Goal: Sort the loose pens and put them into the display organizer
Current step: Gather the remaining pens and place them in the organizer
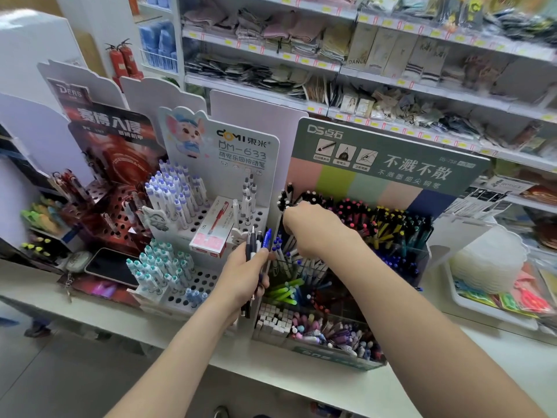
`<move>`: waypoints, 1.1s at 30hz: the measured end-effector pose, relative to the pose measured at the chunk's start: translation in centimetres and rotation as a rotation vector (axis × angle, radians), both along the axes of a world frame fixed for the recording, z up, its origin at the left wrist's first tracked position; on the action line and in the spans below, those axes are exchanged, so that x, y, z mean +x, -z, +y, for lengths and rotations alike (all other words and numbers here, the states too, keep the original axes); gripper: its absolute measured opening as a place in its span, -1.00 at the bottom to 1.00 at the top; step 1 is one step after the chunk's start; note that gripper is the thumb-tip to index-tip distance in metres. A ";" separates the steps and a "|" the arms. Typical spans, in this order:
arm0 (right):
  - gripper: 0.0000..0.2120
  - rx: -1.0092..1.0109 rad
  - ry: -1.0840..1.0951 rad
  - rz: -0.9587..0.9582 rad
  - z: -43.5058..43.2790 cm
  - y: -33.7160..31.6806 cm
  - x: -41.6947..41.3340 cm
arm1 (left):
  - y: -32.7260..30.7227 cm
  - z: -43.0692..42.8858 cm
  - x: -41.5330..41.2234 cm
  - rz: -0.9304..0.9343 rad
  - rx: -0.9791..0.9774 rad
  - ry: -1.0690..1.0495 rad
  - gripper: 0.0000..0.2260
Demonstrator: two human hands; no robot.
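The white counter (301, 384) bears 3 pen displays side by side: a red stand (120, 212), a white stand (205, 279), a green-backed organizer (388, 140). Rightmost, a white tray (470, 309), perhaps holding packets.

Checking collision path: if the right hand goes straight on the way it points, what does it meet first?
Likely the cluster of black pens with white-dotted caps just beyond the right hand; depth is unclear.

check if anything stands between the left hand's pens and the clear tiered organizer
Only the right hand, reaching into the clear tiered organizer right beside the black, white and blue pens that the left hand grips.
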State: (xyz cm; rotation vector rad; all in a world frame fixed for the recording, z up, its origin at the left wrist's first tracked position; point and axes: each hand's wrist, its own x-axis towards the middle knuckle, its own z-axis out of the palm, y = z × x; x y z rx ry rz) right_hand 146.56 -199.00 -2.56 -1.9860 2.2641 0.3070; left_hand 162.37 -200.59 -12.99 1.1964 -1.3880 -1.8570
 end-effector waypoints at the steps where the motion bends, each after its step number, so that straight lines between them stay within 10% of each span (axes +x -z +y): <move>1: -0.71 -0.048 0.006 -0.019 -0.1 0.3 -0.3 | -0.2 0.0 0.1 0.009 0.005 0.001 -0.83; 14: -0.86 -0.302 0.064 -0.221 1.4 5.8 -0.7 | -0.8 -0.3 0.7 0.239 0.152 -0.017 -0.85; 17: -0.82 -0.635 0.175 -0.601 3.7 4.9 0.4 | -1.7 0.1 0.9 0.321 0.130 0.135 -0.80; 25: -0.92 -0.458 0.568 -1.496 7.4 4.7 -0.4 | -3.5 1.3 0.3 0.318 0.186 0.524 -0.72; 33: -0.95 -0.898 0.654 -1.371 9.8 4.3 -3.9 | -3.7 3.8 -2.8 0.384 0.329 0.561 -0.69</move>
